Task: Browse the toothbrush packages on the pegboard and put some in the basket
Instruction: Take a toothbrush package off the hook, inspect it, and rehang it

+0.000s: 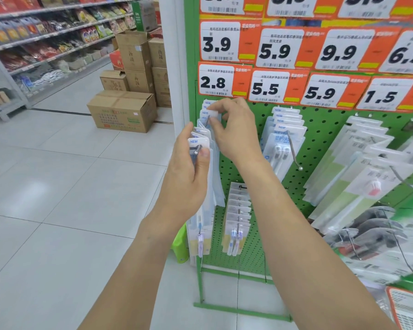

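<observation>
Pegboard, green and full of holes, stands at the end of a shop aisle with toothbrush packages hung on metal hooks under a bank of orange-and-white price tags. The leftmost column of packages, marked "NEW" at the top, hangs beneath the 2.8 tag, and both hands are on it. The left hand grips the front few packages near their tops, thumb pressed across the foremost card just by the hook's tip, fingers curled behind the stack. The right hand is higher and just beside it, pinching the white top edge of a package further back on the same hook between thumb and fingertips. The two hands are close together but not touching.

To the right hangs a second column of packages under the 5.5 tag, its hook sticking out bare at the front. Below, a lower row of smaller toothbrush packages hangs near the foot of the board. Further right are larger clear packs with pale green cards.

A lime-green object shows low down behind the left forearm; whether it is the basket cannot be told. Cardboard boxes are stacked on the tiled floor at left, beside stocked shelves
</observation>
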